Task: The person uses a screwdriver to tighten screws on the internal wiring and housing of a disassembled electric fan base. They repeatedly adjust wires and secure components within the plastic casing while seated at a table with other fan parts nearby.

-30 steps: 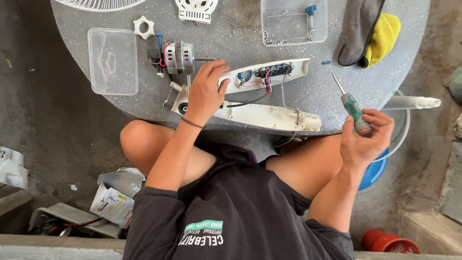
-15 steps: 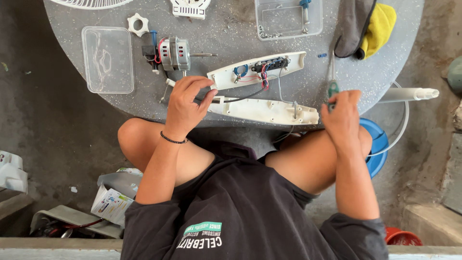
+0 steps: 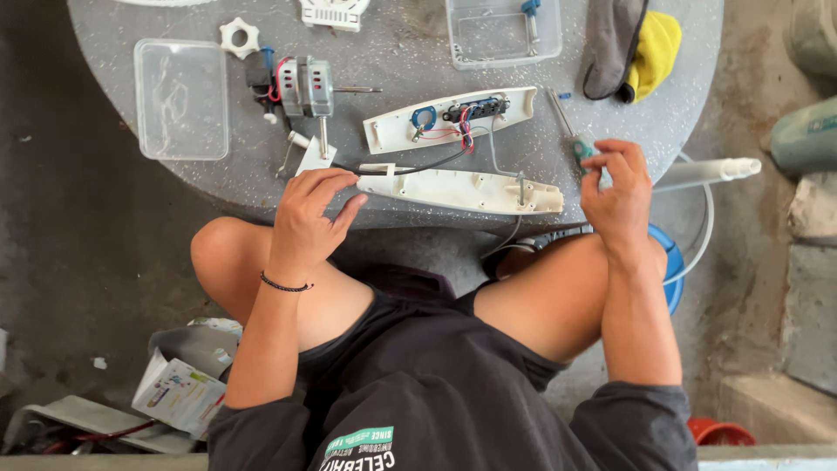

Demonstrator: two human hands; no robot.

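Note:
My left hand (image 3: 309,218) hovers at the table's near edge with its fingers apart, holding nothing. Its fingertips are just short of the left end of a long white plastic housing half (image 3: 462,189) and a black cable (image 3: 410,167). My right hand (image 3: 621,187) rests at the table's right edge. Its thumb and fingertips pinch the green handle of a screwdriver (image 3: 577,146), whose shaft lies on the table pointing away. The other housing half (image 3: 449,118), with switches and coloured wires inside, lies just beyond.
On the round grey table (image 3: 392,52) lie a small electric motor (image 3: 305,87), a white nut (image 3: 239,37), two clear plastic boxes (image 3: 181,98) (image 3: 501,30) and grey and yellow cloths (image 3: 632,44). A white tube (image 3: 706,172) sticks out at the right.
My right hand brought the screwdriver from the air down onto the table. My left hand let go of the housing and drew back toward the near edge.

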